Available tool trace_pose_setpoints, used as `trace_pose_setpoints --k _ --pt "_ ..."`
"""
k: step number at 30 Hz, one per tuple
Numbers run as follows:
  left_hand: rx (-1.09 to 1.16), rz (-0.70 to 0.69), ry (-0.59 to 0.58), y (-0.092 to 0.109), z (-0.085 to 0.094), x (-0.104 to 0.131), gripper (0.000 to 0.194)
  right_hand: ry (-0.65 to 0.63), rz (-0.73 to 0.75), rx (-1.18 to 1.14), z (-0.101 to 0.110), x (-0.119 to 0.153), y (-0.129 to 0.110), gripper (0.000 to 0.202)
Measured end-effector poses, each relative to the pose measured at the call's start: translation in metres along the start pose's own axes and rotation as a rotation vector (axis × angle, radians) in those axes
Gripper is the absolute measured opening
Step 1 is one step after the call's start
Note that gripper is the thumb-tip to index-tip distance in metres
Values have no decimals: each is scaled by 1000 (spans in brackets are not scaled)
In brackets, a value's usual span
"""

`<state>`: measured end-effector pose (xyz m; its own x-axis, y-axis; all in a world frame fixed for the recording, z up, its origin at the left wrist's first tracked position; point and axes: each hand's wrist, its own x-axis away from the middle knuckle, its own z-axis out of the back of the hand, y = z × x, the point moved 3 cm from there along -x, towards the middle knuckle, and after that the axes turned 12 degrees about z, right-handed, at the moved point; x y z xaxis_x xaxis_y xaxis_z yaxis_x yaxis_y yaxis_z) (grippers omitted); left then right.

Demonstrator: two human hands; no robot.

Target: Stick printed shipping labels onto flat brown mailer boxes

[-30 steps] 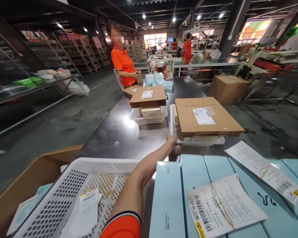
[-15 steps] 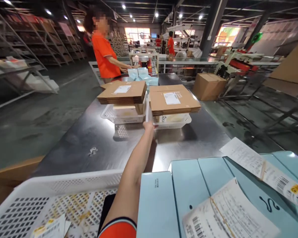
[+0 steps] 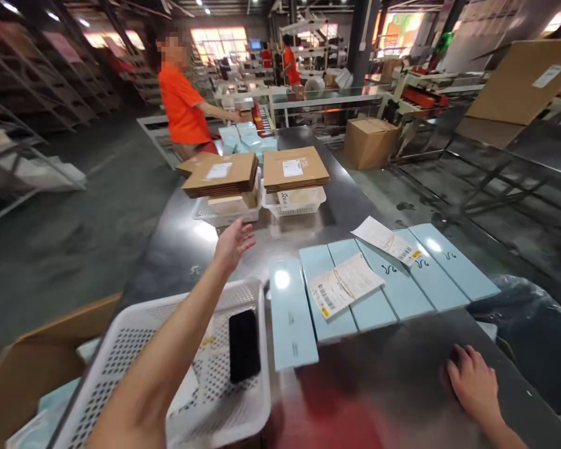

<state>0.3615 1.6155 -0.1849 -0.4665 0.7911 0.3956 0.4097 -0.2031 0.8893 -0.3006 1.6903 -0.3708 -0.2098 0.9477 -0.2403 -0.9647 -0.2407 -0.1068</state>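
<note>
My left hand [image 3: 235, 245] is stretched out over the metal table, empty, its fingers apart. It is a little short of two white baskets, a left one [image 3: 206, 214] and a right one [image 3: 299, 209], which carry flat brown cardboard stacks [image 3: 295, 167]. My right hand [image 3: 475, 383] rests on the table at the lower right with its fingers loosely spread, holding nothing. Between the hands lies a row of light-blue boxes [image 3: 293, 318]. Two paper slips with barcodes, a nearer one [image 3: 346, 284] and a farther one [image 3: 387, 240], lie on top of them.
Below my left arm is a large white basket [image 3: 262, 399] holding a black phone [image 3: 244, 346] and papers. An open cardboard carton [image 3: 23, 368] is at the lower left. Across the table a person in orange [image 3: 182, 103] stands by more blue boxes [image 3: 245, 137]. Dark plastic [image 3: 537, 330] hangs at the right.
My left hand has let go of the right-hand white basket and drawn back left. That basket now sits farther off. The view has shifted, and my right hand now shows.
</note>
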Motion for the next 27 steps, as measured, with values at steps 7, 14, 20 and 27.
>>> trace_pose_setpoints --k 7,14,20,27 --pt "-915 -549 74 14 -31 176 25 559 -247 -445 172 -143 -28 39" --pt "-1648 -446 282 -24 -174 208 29 154 472 -455 235 -227 -242 26" --pt "-1663 -403 295 -11 -186 229 25 65 646 -345 227 -226 -254 15" --pt "-1660 -700 -60 -88 -99 336 24 268 1201 -640 239 -103 -175 14"
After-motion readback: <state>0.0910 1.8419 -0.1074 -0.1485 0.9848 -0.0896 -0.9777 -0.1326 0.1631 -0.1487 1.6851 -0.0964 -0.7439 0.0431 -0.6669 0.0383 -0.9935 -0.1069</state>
